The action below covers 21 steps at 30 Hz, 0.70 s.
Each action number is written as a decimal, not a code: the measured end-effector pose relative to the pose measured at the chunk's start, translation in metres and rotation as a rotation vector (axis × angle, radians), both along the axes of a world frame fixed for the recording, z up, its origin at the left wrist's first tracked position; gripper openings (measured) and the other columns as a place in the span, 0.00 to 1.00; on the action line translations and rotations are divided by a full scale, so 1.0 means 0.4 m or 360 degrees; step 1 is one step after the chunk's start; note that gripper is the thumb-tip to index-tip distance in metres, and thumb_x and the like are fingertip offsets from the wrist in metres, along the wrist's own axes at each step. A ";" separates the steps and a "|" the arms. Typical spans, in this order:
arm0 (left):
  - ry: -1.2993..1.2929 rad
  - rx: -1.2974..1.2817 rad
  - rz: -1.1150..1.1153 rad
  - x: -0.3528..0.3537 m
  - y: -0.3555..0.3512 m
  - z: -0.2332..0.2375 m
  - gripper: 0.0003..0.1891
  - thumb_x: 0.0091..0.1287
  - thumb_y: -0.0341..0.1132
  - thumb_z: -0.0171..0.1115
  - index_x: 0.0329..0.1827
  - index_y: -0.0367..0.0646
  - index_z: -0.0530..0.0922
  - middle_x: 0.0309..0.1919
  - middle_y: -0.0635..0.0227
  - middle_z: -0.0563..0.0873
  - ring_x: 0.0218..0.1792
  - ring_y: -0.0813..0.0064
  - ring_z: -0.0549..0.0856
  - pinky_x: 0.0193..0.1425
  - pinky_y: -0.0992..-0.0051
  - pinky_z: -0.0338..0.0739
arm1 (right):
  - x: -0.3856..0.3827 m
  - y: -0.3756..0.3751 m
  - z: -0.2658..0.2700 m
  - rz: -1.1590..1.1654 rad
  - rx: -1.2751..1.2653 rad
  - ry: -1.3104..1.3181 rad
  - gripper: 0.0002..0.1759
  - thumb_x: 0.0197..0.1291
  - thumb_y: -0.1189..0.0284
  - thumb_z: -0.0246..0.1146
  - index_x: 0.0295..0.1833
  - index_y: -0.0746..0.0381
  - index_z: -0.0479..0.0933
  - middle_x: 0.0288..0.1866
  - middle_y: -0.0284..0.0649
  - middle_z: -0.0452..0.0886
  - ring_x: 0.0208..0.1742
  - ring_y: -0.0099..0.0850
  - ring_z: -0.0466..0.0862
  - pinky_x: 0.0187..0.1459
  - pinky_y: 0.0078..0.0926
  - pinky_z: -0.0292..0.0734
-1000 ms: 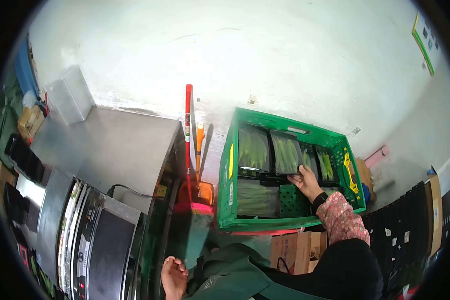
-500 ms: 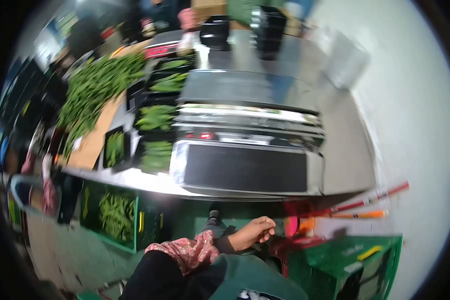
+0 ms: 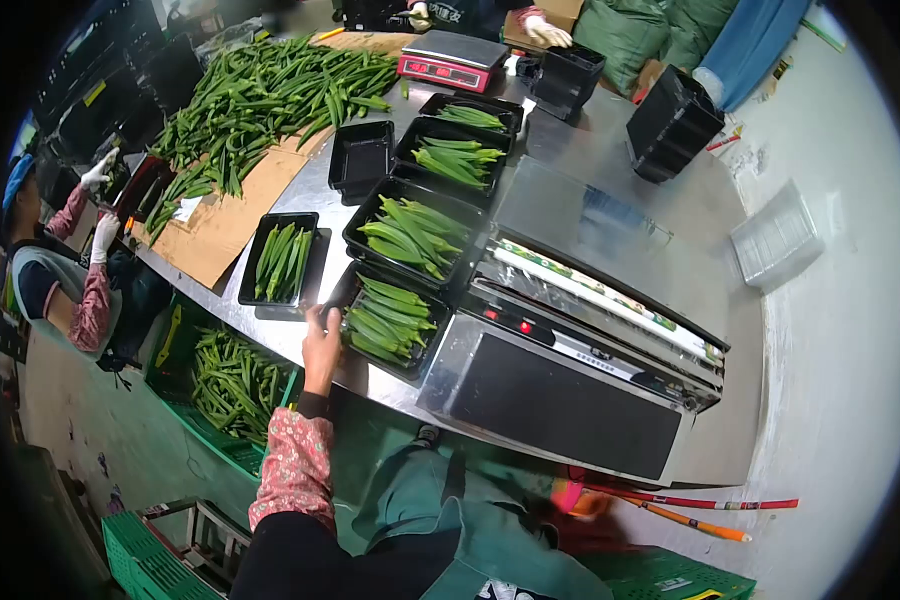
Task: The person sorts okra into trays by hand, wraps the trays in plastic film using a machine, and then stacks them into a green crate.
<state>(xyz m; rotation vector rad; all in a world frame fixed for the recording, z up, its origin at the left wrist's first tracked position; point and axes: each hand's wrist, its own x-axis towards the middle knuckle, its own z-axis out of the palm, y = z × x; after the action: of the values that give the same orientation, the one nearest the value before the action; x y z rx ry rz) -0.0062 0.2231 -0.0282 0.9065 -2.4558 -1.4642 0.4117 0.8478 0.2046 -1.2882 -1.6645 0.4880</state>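
Observation:
My left hand (image 3: 322,345), in a floral sleeve, is at the near-left corner of a black tray of green okra (image 3: 388,318), its fingers closed at the rim. The contact is partly hidden. My right hand is not in view. Just beyond that tray is another filled tray (image 3: 410,237), with more okra trays behind it. To the left lies a smaller filled tray (image 3: 282,263). An empty black tray (image 3: 362,157) sits farther back. A wrapping machine (image 3: 570,380) with a dark plate and a lit red switch stands to the right.
Loose okra (image 3: 260,105) is heaped on cardboard at the back left, near a red scale (image 3: 450,62). Black tray stacks (image 3: 673,125) stand at the back right. One person (image 3: 70,270) works at the left; another person's gloved hands (image 3: 545,32) show across the table. A green crate (image 3: 175,405) holds okra below.
My left hand has moved from in front of my body, left and forward to the tray's corner. The camera view has turned left, bringing both co-workers into clearer view.

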 end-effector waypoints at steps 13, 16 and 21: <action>-0.0065 0.1783 0.0131 0.097 -0.161 0.090 0.29 0.67 0.24 0.48 0.73 0.45 0.60 0.40 0.59 0.82 0.17 0.74 0.82 0.09 0.83 0.67 | -0.681 -0.205 -0.063 0.1288 0.0195 -0.0885 0.14 0.69 0.74 0.54 0.57 0.68 0.73 0.67 0.46 0.66 0.49 0.34 0.79 0.53 0.30 0.78; 0.0070 0.1744 0.0211 0.137 -0.191 0.185 0.26 0.66 0.25 0.50 0.69 0.42 0.65 0.37 0.62 0.84 0.15 0.78 0.82 0.08 0.86 0.68 | -0.750 -0.204 -0.081 0.1401 0.0169 -0.0830 0.12 0.69 0.76 0.53 0.54 0.69 0.75 0.65 0.46 0.70 0.48 0.33 0.79 0.44 0.26 0.80; 0.0409 0.1518 0.0072 0.094 -0.112 0.371 0.24 0.66 0.27 0.53 0.67 0.40 0.67 0.32 0.65 0.83 0.09 0.84 0.72 0.07 0.88 0.64 | -0.898 -0.205 -0.117 0.1844 0.0232 -0.0479 0.08 0.68 0.78 0.56 0.48 0.67 0.79 0.53 0.42 0.77 0.36 0.24 0.80 0.32 0.17 0.77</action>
<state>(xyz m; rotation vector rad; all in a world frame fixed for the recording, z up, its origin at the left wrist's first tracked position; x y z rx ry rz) 0.0313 0.1785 0.1200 0.7853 -1.4765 -2.5746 0.0525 0.7658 0.1579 -0.1624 -2.5638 0.8290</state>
